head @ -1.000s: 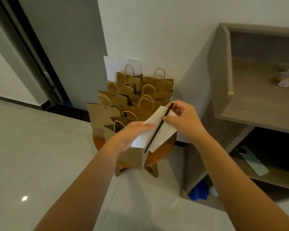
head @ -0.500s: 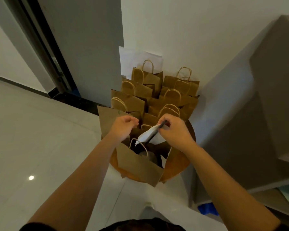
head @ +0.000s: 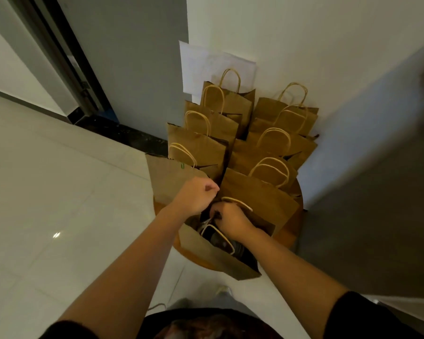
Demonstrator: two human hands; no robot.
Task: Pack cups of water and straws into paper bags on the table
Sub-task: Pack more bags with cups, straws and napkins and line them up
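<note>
Two hands at open paper bag, lower centre of frame. Right hand sunk in bag mouth, fingers curled; straw not discernible, grip contents undetermined. Left hand fisted at bag's far rim, apparently pinching it. Right hand nearer bag interior.

Dim, wide-angle bending, glare spots on floor, perhaps motion-blurred right edge.

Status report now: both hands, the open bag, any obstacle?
Left hand grips rim of nearest paper bag. Right hand reaches inside bag mouth; its grip is hidden. Other bags crowd close behind.
</note>
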